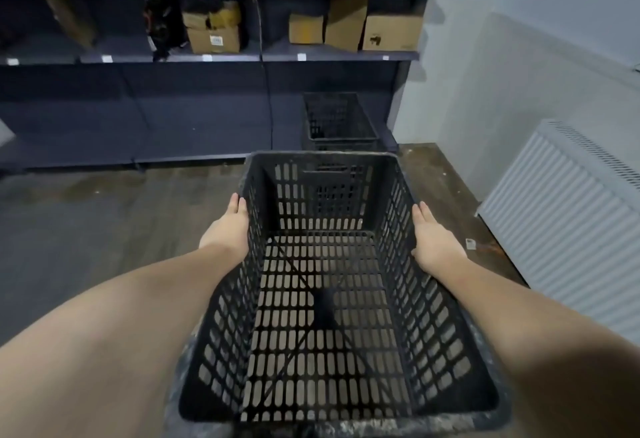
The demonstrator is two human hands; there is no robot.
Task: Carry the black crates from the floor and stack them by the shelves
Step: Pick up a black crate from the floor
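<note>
Between both outstretched arms hangs a black slotted plastic crate (329, 299), left hand (230, 226) and right hand (433, 237) pressed flat against its sides. Another black crate (339, 119) sits by dark shelves (346, 56) whose white tags and brown cardboard boxes (391, 32) bear unreadable print.

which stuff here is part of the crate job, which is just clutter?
Job: carried crate, left hand and right hand pressed flat on its sides; crate by the shelves; shelves.
Clutter: cardboard boxes, radiator, scrap on the floor.
</note>
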